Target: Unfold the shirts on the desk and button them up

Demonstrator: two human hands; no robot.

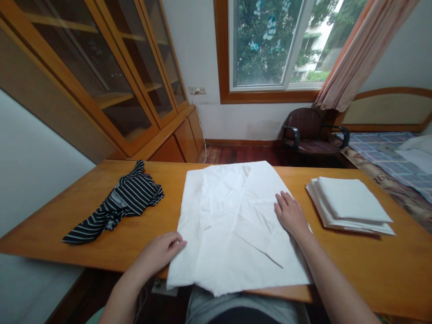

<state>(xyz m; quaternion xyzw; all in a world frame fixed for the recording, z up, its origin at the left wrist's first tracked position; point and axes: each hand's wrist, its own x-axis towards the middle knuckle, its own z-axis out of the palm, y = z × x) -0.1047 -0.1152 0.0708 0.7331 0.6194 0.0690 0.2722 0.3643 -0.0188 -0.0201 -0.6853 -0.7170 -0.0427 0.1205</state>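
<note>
A white cloth [224, 225] lies spread over the wooden table in front of me, creased and layered, with its near edge hanging slightly past the table's front. At its left edge is my left hand [168, 247]; the fingers are curled in and the thumb rests over the border of the fabric. What the curled fingers grip underneath is partly hidden. My right hand [290, 213] lies palm down on the cloth's right side, fingers stretched out and a little apart. A dark slit-like fold runs across the lower right of the fabric.
On the table [354, 265], a black-and-white striped garment [135, 193] lies crumpled at left and a stack of folded white cloths [351, 202] sits at right. Beyond are a glass-fronted cabinet [135, 108], an armchair [303, 128] and a bed [388, 148].
</note>
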